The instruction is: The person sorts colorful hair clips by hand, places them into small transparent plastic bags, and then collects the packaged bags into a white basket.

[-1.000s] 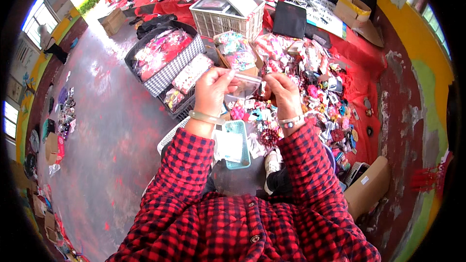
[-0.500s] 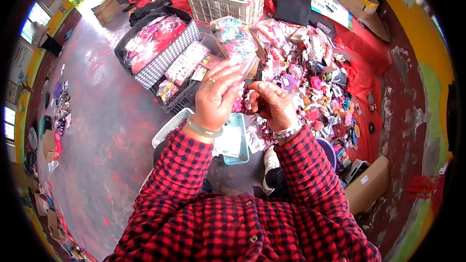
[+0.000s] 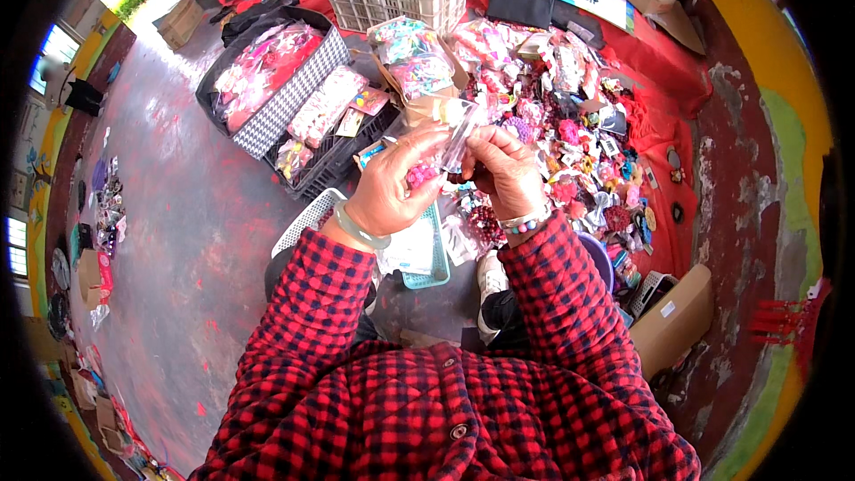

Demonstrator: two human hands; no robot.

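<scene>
Between my hands is a small clear plastic bag, its upper part standing tilted above my fingers. My left hand is closed on the bag's left side, thumb and fingers pinched. A bright pink piece shows beside that thumb; whether it lies inside the bag I cannot tell. My right hand pinches the bag's right side between thumb and curled fingers. Below them, a turquoise plastic basket stands on the floor with white sheets or packets in it. Dark red beaded items lie under my right hand.
A heap of colourful hair accessories covers the red cloth at right. Ahead stand a houndstooth box, a black crate and a beige crate. A white basket is at left, a cardboard piece at right.
The clear bag now stands up between both hands, and the pink piece shows by my left thumb. My left hand has turned from flatter fingers to a pinch. The whole view has shifted slightly.
</scene>
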